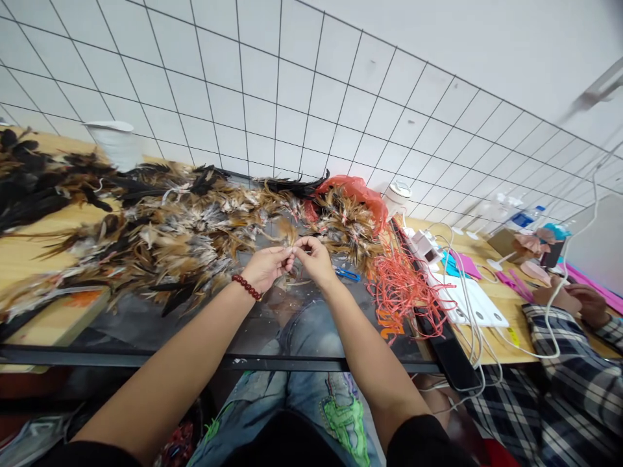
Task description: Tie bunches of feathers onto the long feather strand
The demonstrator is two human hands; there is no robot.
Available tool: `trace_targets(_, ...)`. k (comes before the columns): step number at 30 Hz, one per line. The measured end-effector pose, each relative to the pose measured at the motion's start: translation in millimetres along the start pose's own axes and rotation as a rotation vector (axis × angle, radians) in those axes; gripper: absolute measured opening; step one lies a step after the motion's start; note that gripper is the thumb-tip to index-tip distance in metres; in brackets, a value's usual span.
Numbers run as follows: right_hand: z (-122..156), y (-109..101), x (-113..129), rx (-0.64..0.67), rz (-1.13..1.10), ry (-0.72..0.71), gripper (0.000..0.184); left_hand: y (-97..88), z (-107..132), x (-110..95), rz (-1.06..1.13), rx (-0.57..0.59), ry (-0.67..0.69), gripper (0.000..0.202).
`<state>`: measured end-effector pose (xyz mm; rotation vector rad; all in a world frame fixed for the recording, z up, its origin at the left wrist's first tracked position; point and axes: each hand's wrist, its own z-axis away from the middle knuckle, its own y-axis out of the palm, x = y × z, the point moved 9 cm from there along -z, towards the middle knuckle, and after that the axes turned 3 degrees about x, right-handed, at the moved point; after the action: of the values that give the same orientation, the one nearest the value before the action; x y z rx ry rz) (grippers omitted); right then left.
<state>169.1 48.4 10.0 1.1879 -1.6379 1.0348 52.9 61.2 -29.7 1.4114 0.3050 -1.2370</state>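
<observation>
My left hand (269,266), below which a dark red bead bracelet (246,287) circles the wrist, pinches the base of a small brown feather (287,231). The feather's fluffy end points up and away from me. Fingertip to fingertip with it, my right hand (313,258) is closed at the same base; whether it grips the quill or something finer is too small to see. Both hands hover over a dark, glossy mat (195,327). Bundles of brown and grey feathers (185,240) spread to the left. Blue thread snips (347,274) lie just right of my right hand.
Tangled red strings (403,292) lie to the right, near a red plastic bag (357,191) behind more feathers. A phone (452,357), white cables and a white power strip (467,301) follow. A co-worker's plaid sleeve (559,344) is far right. A wire grid (253,84) stands behind.
</observation>
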Motion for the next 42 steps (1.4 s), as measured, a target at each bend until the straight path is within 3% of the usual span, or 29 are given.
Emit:
trace_targets(5, 4, 2, -10, 0.168, -0.297, 0.230, 0.038, 10.8, 3, 1, 0.038, 0.104, -0.068, 0.008)
trace_targets(8, 14, 13, -12, 0.365, -0.432, 0.340, 0.039, 22.4, 8, 12, 0.020, 0.213, -0.219, 0.008)
trace_targets(10, 18, 16, -13, 0.420, -0.453, 0.370, 0.039, 27.3, 13, 21, -0.010, 0.271, -0.310, 0.008)
trace_targets(12, 16, 14, -15, 0.372, -0.435, 0.360, 0.039, 28.5, 14, 23, -0.043, 0.297, -0.319, 0.008)
trace_targets(16, 7, 3, -16, 0.193, -0.330, 0.293, 0.036, 24.7, 9, 21, -0.128, 0.285, -0.207, 0.006)
trace_targets(22, 2, 0, -9, 0.144, -0.158, 0.182, 0.037, 19.6, 4, 12, -0.162, 0.219, -0.092, 0.011)
trace_targets(25, 1, -6, 12, 0.110, 0.072, -0.005, 0.057, 12.4, 2, 1, 0.008, 0.135, -0.028, 0.006)
trace_targets(27, 5, -5, 32, 0.096, 0.326, -0.178, 0.080, 10.2, 2, 0, 0.085, 0.119, -0.044, 0.005)
trace_targets(29, 11, 0, 46, 0.090, 0.568, -0.306, 0.086, 10.2, 2, 3, 0.111, 0.124, -0.089, 0.005)
trace_targets(32, 17, 5, 54, 0.059, 0.813, -0.369, 0.078, 10.4, 3, 11, 0.121, 0.115, -0.148, 0.007)
trace_targets(36, 22, 8, 56, 0.024, 0.964, -0.389, 0.068, 11.8, 3, 9, 0.099, 0.112, -0.122, 0.005)
trace_targets(39, 20, 1, 55, -0.020, 0.961, -0.367, 0.058, 3.2, 1, -6, 0.112, 0.033, 0.005, 0.006)
trace_targets(42, 12, -12, 41, -0.031, 0.950, -0.232, 0.038, -15.7, 1, -29, 0.189, -0.129, 0.200, 0.011)
